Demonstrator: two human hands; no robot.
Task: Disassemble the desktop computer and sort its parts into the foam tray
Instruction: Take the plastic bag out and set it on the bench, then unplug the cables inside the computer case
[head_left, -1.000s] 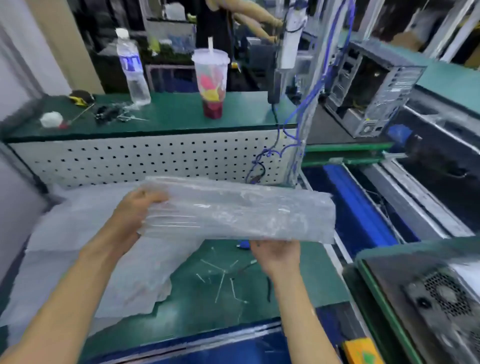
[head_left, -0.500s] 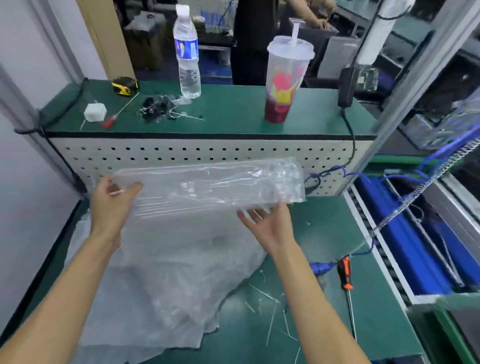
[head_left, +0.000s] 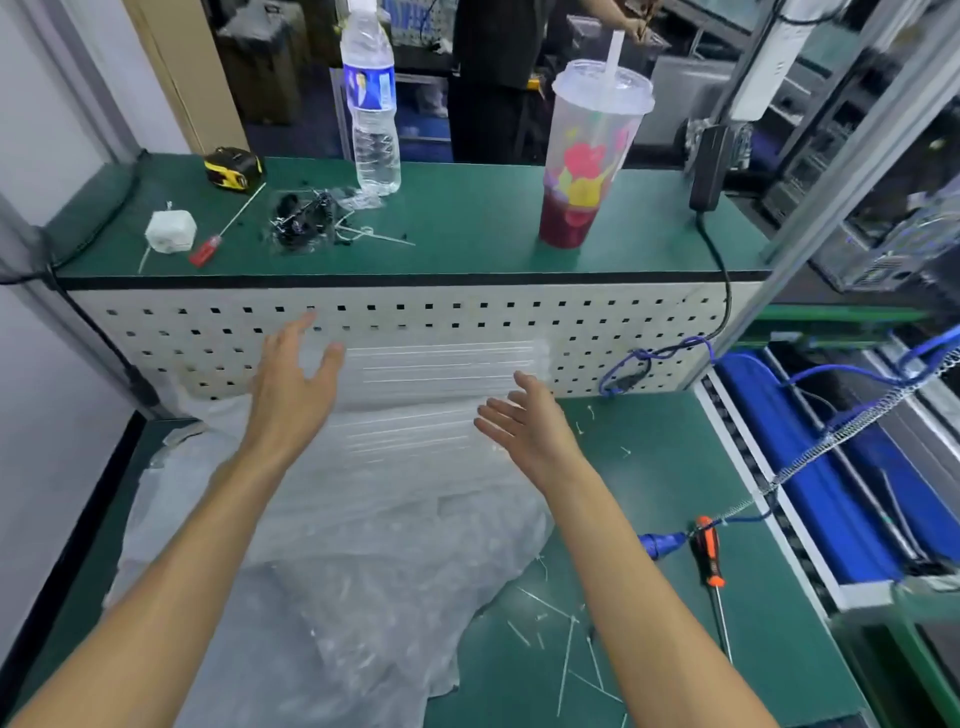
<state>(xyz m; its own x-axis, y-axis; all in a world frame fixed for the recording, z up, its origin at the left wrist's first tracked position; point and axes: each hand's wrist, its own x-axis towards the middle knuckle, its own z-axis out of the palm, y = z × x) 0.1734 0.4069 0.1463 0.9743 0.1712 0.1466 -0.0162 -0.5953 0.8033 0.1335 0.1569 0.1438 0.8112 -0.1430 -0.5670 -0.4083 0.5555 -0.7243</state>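
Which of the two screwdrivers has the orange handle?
The orange-handled screwdriver lies on the lower bench by the blue cable, right of the right hand. The other screwdriver, on the raised shelf, has a red handle.

We see both bare forearms reaching forward from the bottom edge, angled slightly toward each other. Our left hand (head_left: 291, 384) is raised with its back toward us, fingers straight and spread, thumb out to the right, gripping nothing. Our right hand (head_left: 524, 421) sits a little lower and well apart from the left, palm turned up and inward with fingers loosely extended; motion blur leaves us unsure whether its fingertips (head_left: 485, 415) touch anything.
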